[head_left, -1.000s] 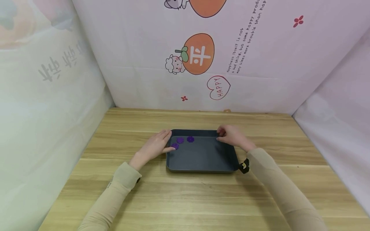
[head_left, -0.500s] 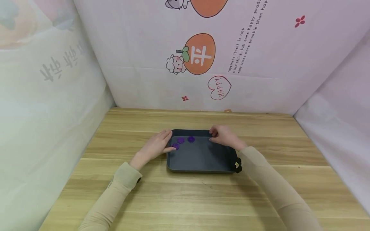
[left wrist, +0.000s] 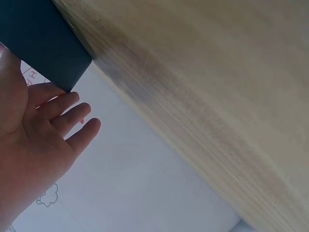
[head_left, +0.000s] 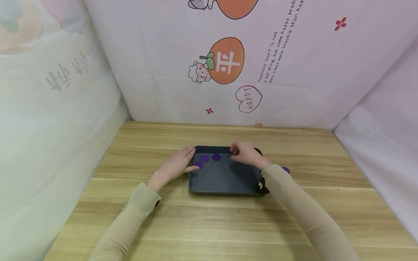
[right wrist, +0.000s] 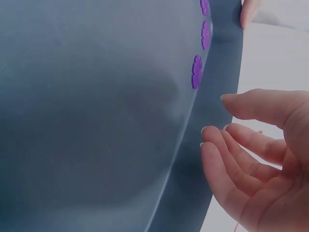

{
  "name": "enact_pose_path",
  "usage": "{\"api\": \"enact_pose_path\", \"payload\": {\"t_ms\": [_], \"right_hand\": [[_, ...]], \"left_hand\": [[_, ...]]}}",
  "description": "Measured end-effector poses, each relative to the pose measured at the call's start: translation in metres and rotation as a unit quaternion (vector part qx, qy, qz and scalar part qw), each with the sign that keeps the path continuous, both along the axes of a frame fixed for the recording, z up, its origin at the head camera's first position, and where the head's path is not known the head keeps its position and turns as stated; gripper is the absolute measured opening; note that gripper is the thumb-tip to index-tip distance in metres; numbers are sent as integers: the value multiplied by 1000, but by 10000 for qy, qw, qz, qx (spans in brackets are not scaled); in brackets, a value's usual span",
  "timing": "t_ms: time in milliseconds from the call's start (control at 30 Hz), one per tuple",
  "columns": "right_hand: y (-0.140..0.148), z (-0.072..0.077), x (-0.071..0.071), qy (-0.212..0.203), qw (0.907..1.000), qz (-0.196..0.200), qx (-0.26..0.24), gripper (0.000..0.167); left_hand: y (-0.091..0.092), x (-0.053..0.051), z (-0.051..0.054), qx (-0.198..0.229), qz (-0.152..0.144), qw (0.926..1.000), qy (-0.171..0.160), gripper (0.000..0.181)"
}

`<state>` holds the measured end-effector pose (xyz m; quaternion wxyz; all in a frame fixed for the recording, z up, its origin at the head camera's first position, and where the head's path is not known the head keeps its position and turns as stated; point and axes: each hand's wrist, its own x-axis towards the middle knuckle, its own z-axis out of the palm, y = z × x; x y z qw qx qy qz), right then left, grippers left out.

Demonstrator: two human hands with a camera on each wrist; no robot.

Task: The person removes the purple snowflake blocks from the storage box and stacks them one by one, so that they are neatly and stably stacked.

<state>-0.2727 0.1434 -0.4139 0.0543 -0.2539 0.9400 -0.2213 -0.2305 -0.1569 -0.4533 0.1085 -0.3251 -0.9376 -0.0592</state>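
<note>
A dark tray [head_left: 228, 181] lies on the wooden table, with purple flower-shaped pieces [head_left: 216, 157] [right wrist: 197, 72] near its back left corner. My left hand [head_left: 174, 166] [left wrist: 36, 125] rests against the tray's left side, fingers fairly straight along the outside and thumb reaching over the rim beside the nearest purple piece. Over the tray's back edge is my right hand [head_left: 245, 154] [right wrist: 260, 159], its fingers gently bent and the thumb apart from them. Nothing shows between them in the right wrist view. Another purple piece [head_left: 285, 169] sits right of the tray, partly covered by the right sleeve.
A printed white cloth [head_left: 163, 90] stands behind the wooden table [head_left: 196, 224], and pale cloths hang at the left and right. Black bands show at both wrists. The right forearm crosses the tray's right side.
The right hand has moved left along the tray's back edge, bringing the purple piece beside the sleeve into view. The left hand and the pieces in the tray have stayed put.
</note>
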Motion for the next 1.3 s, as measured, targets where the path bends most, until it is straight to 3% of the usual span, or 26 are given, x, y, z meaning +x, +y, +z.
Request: {"api": "enact_pose_path", "payload": {"t_ms": [500,1033,1300], "right_hand": [[-18,-7,-2,-210,9997,11,88,29],[-36,-8,-3,-424,9979,8,483,32],[-42,-10,-7,-356,9967,69,729,34]], "left_hand": [[0,1,1,48,16,10000,24,76],[1,1,-1,98,12,9999,27,75],[1,2,3,89,47,9999,-83,76]]}}
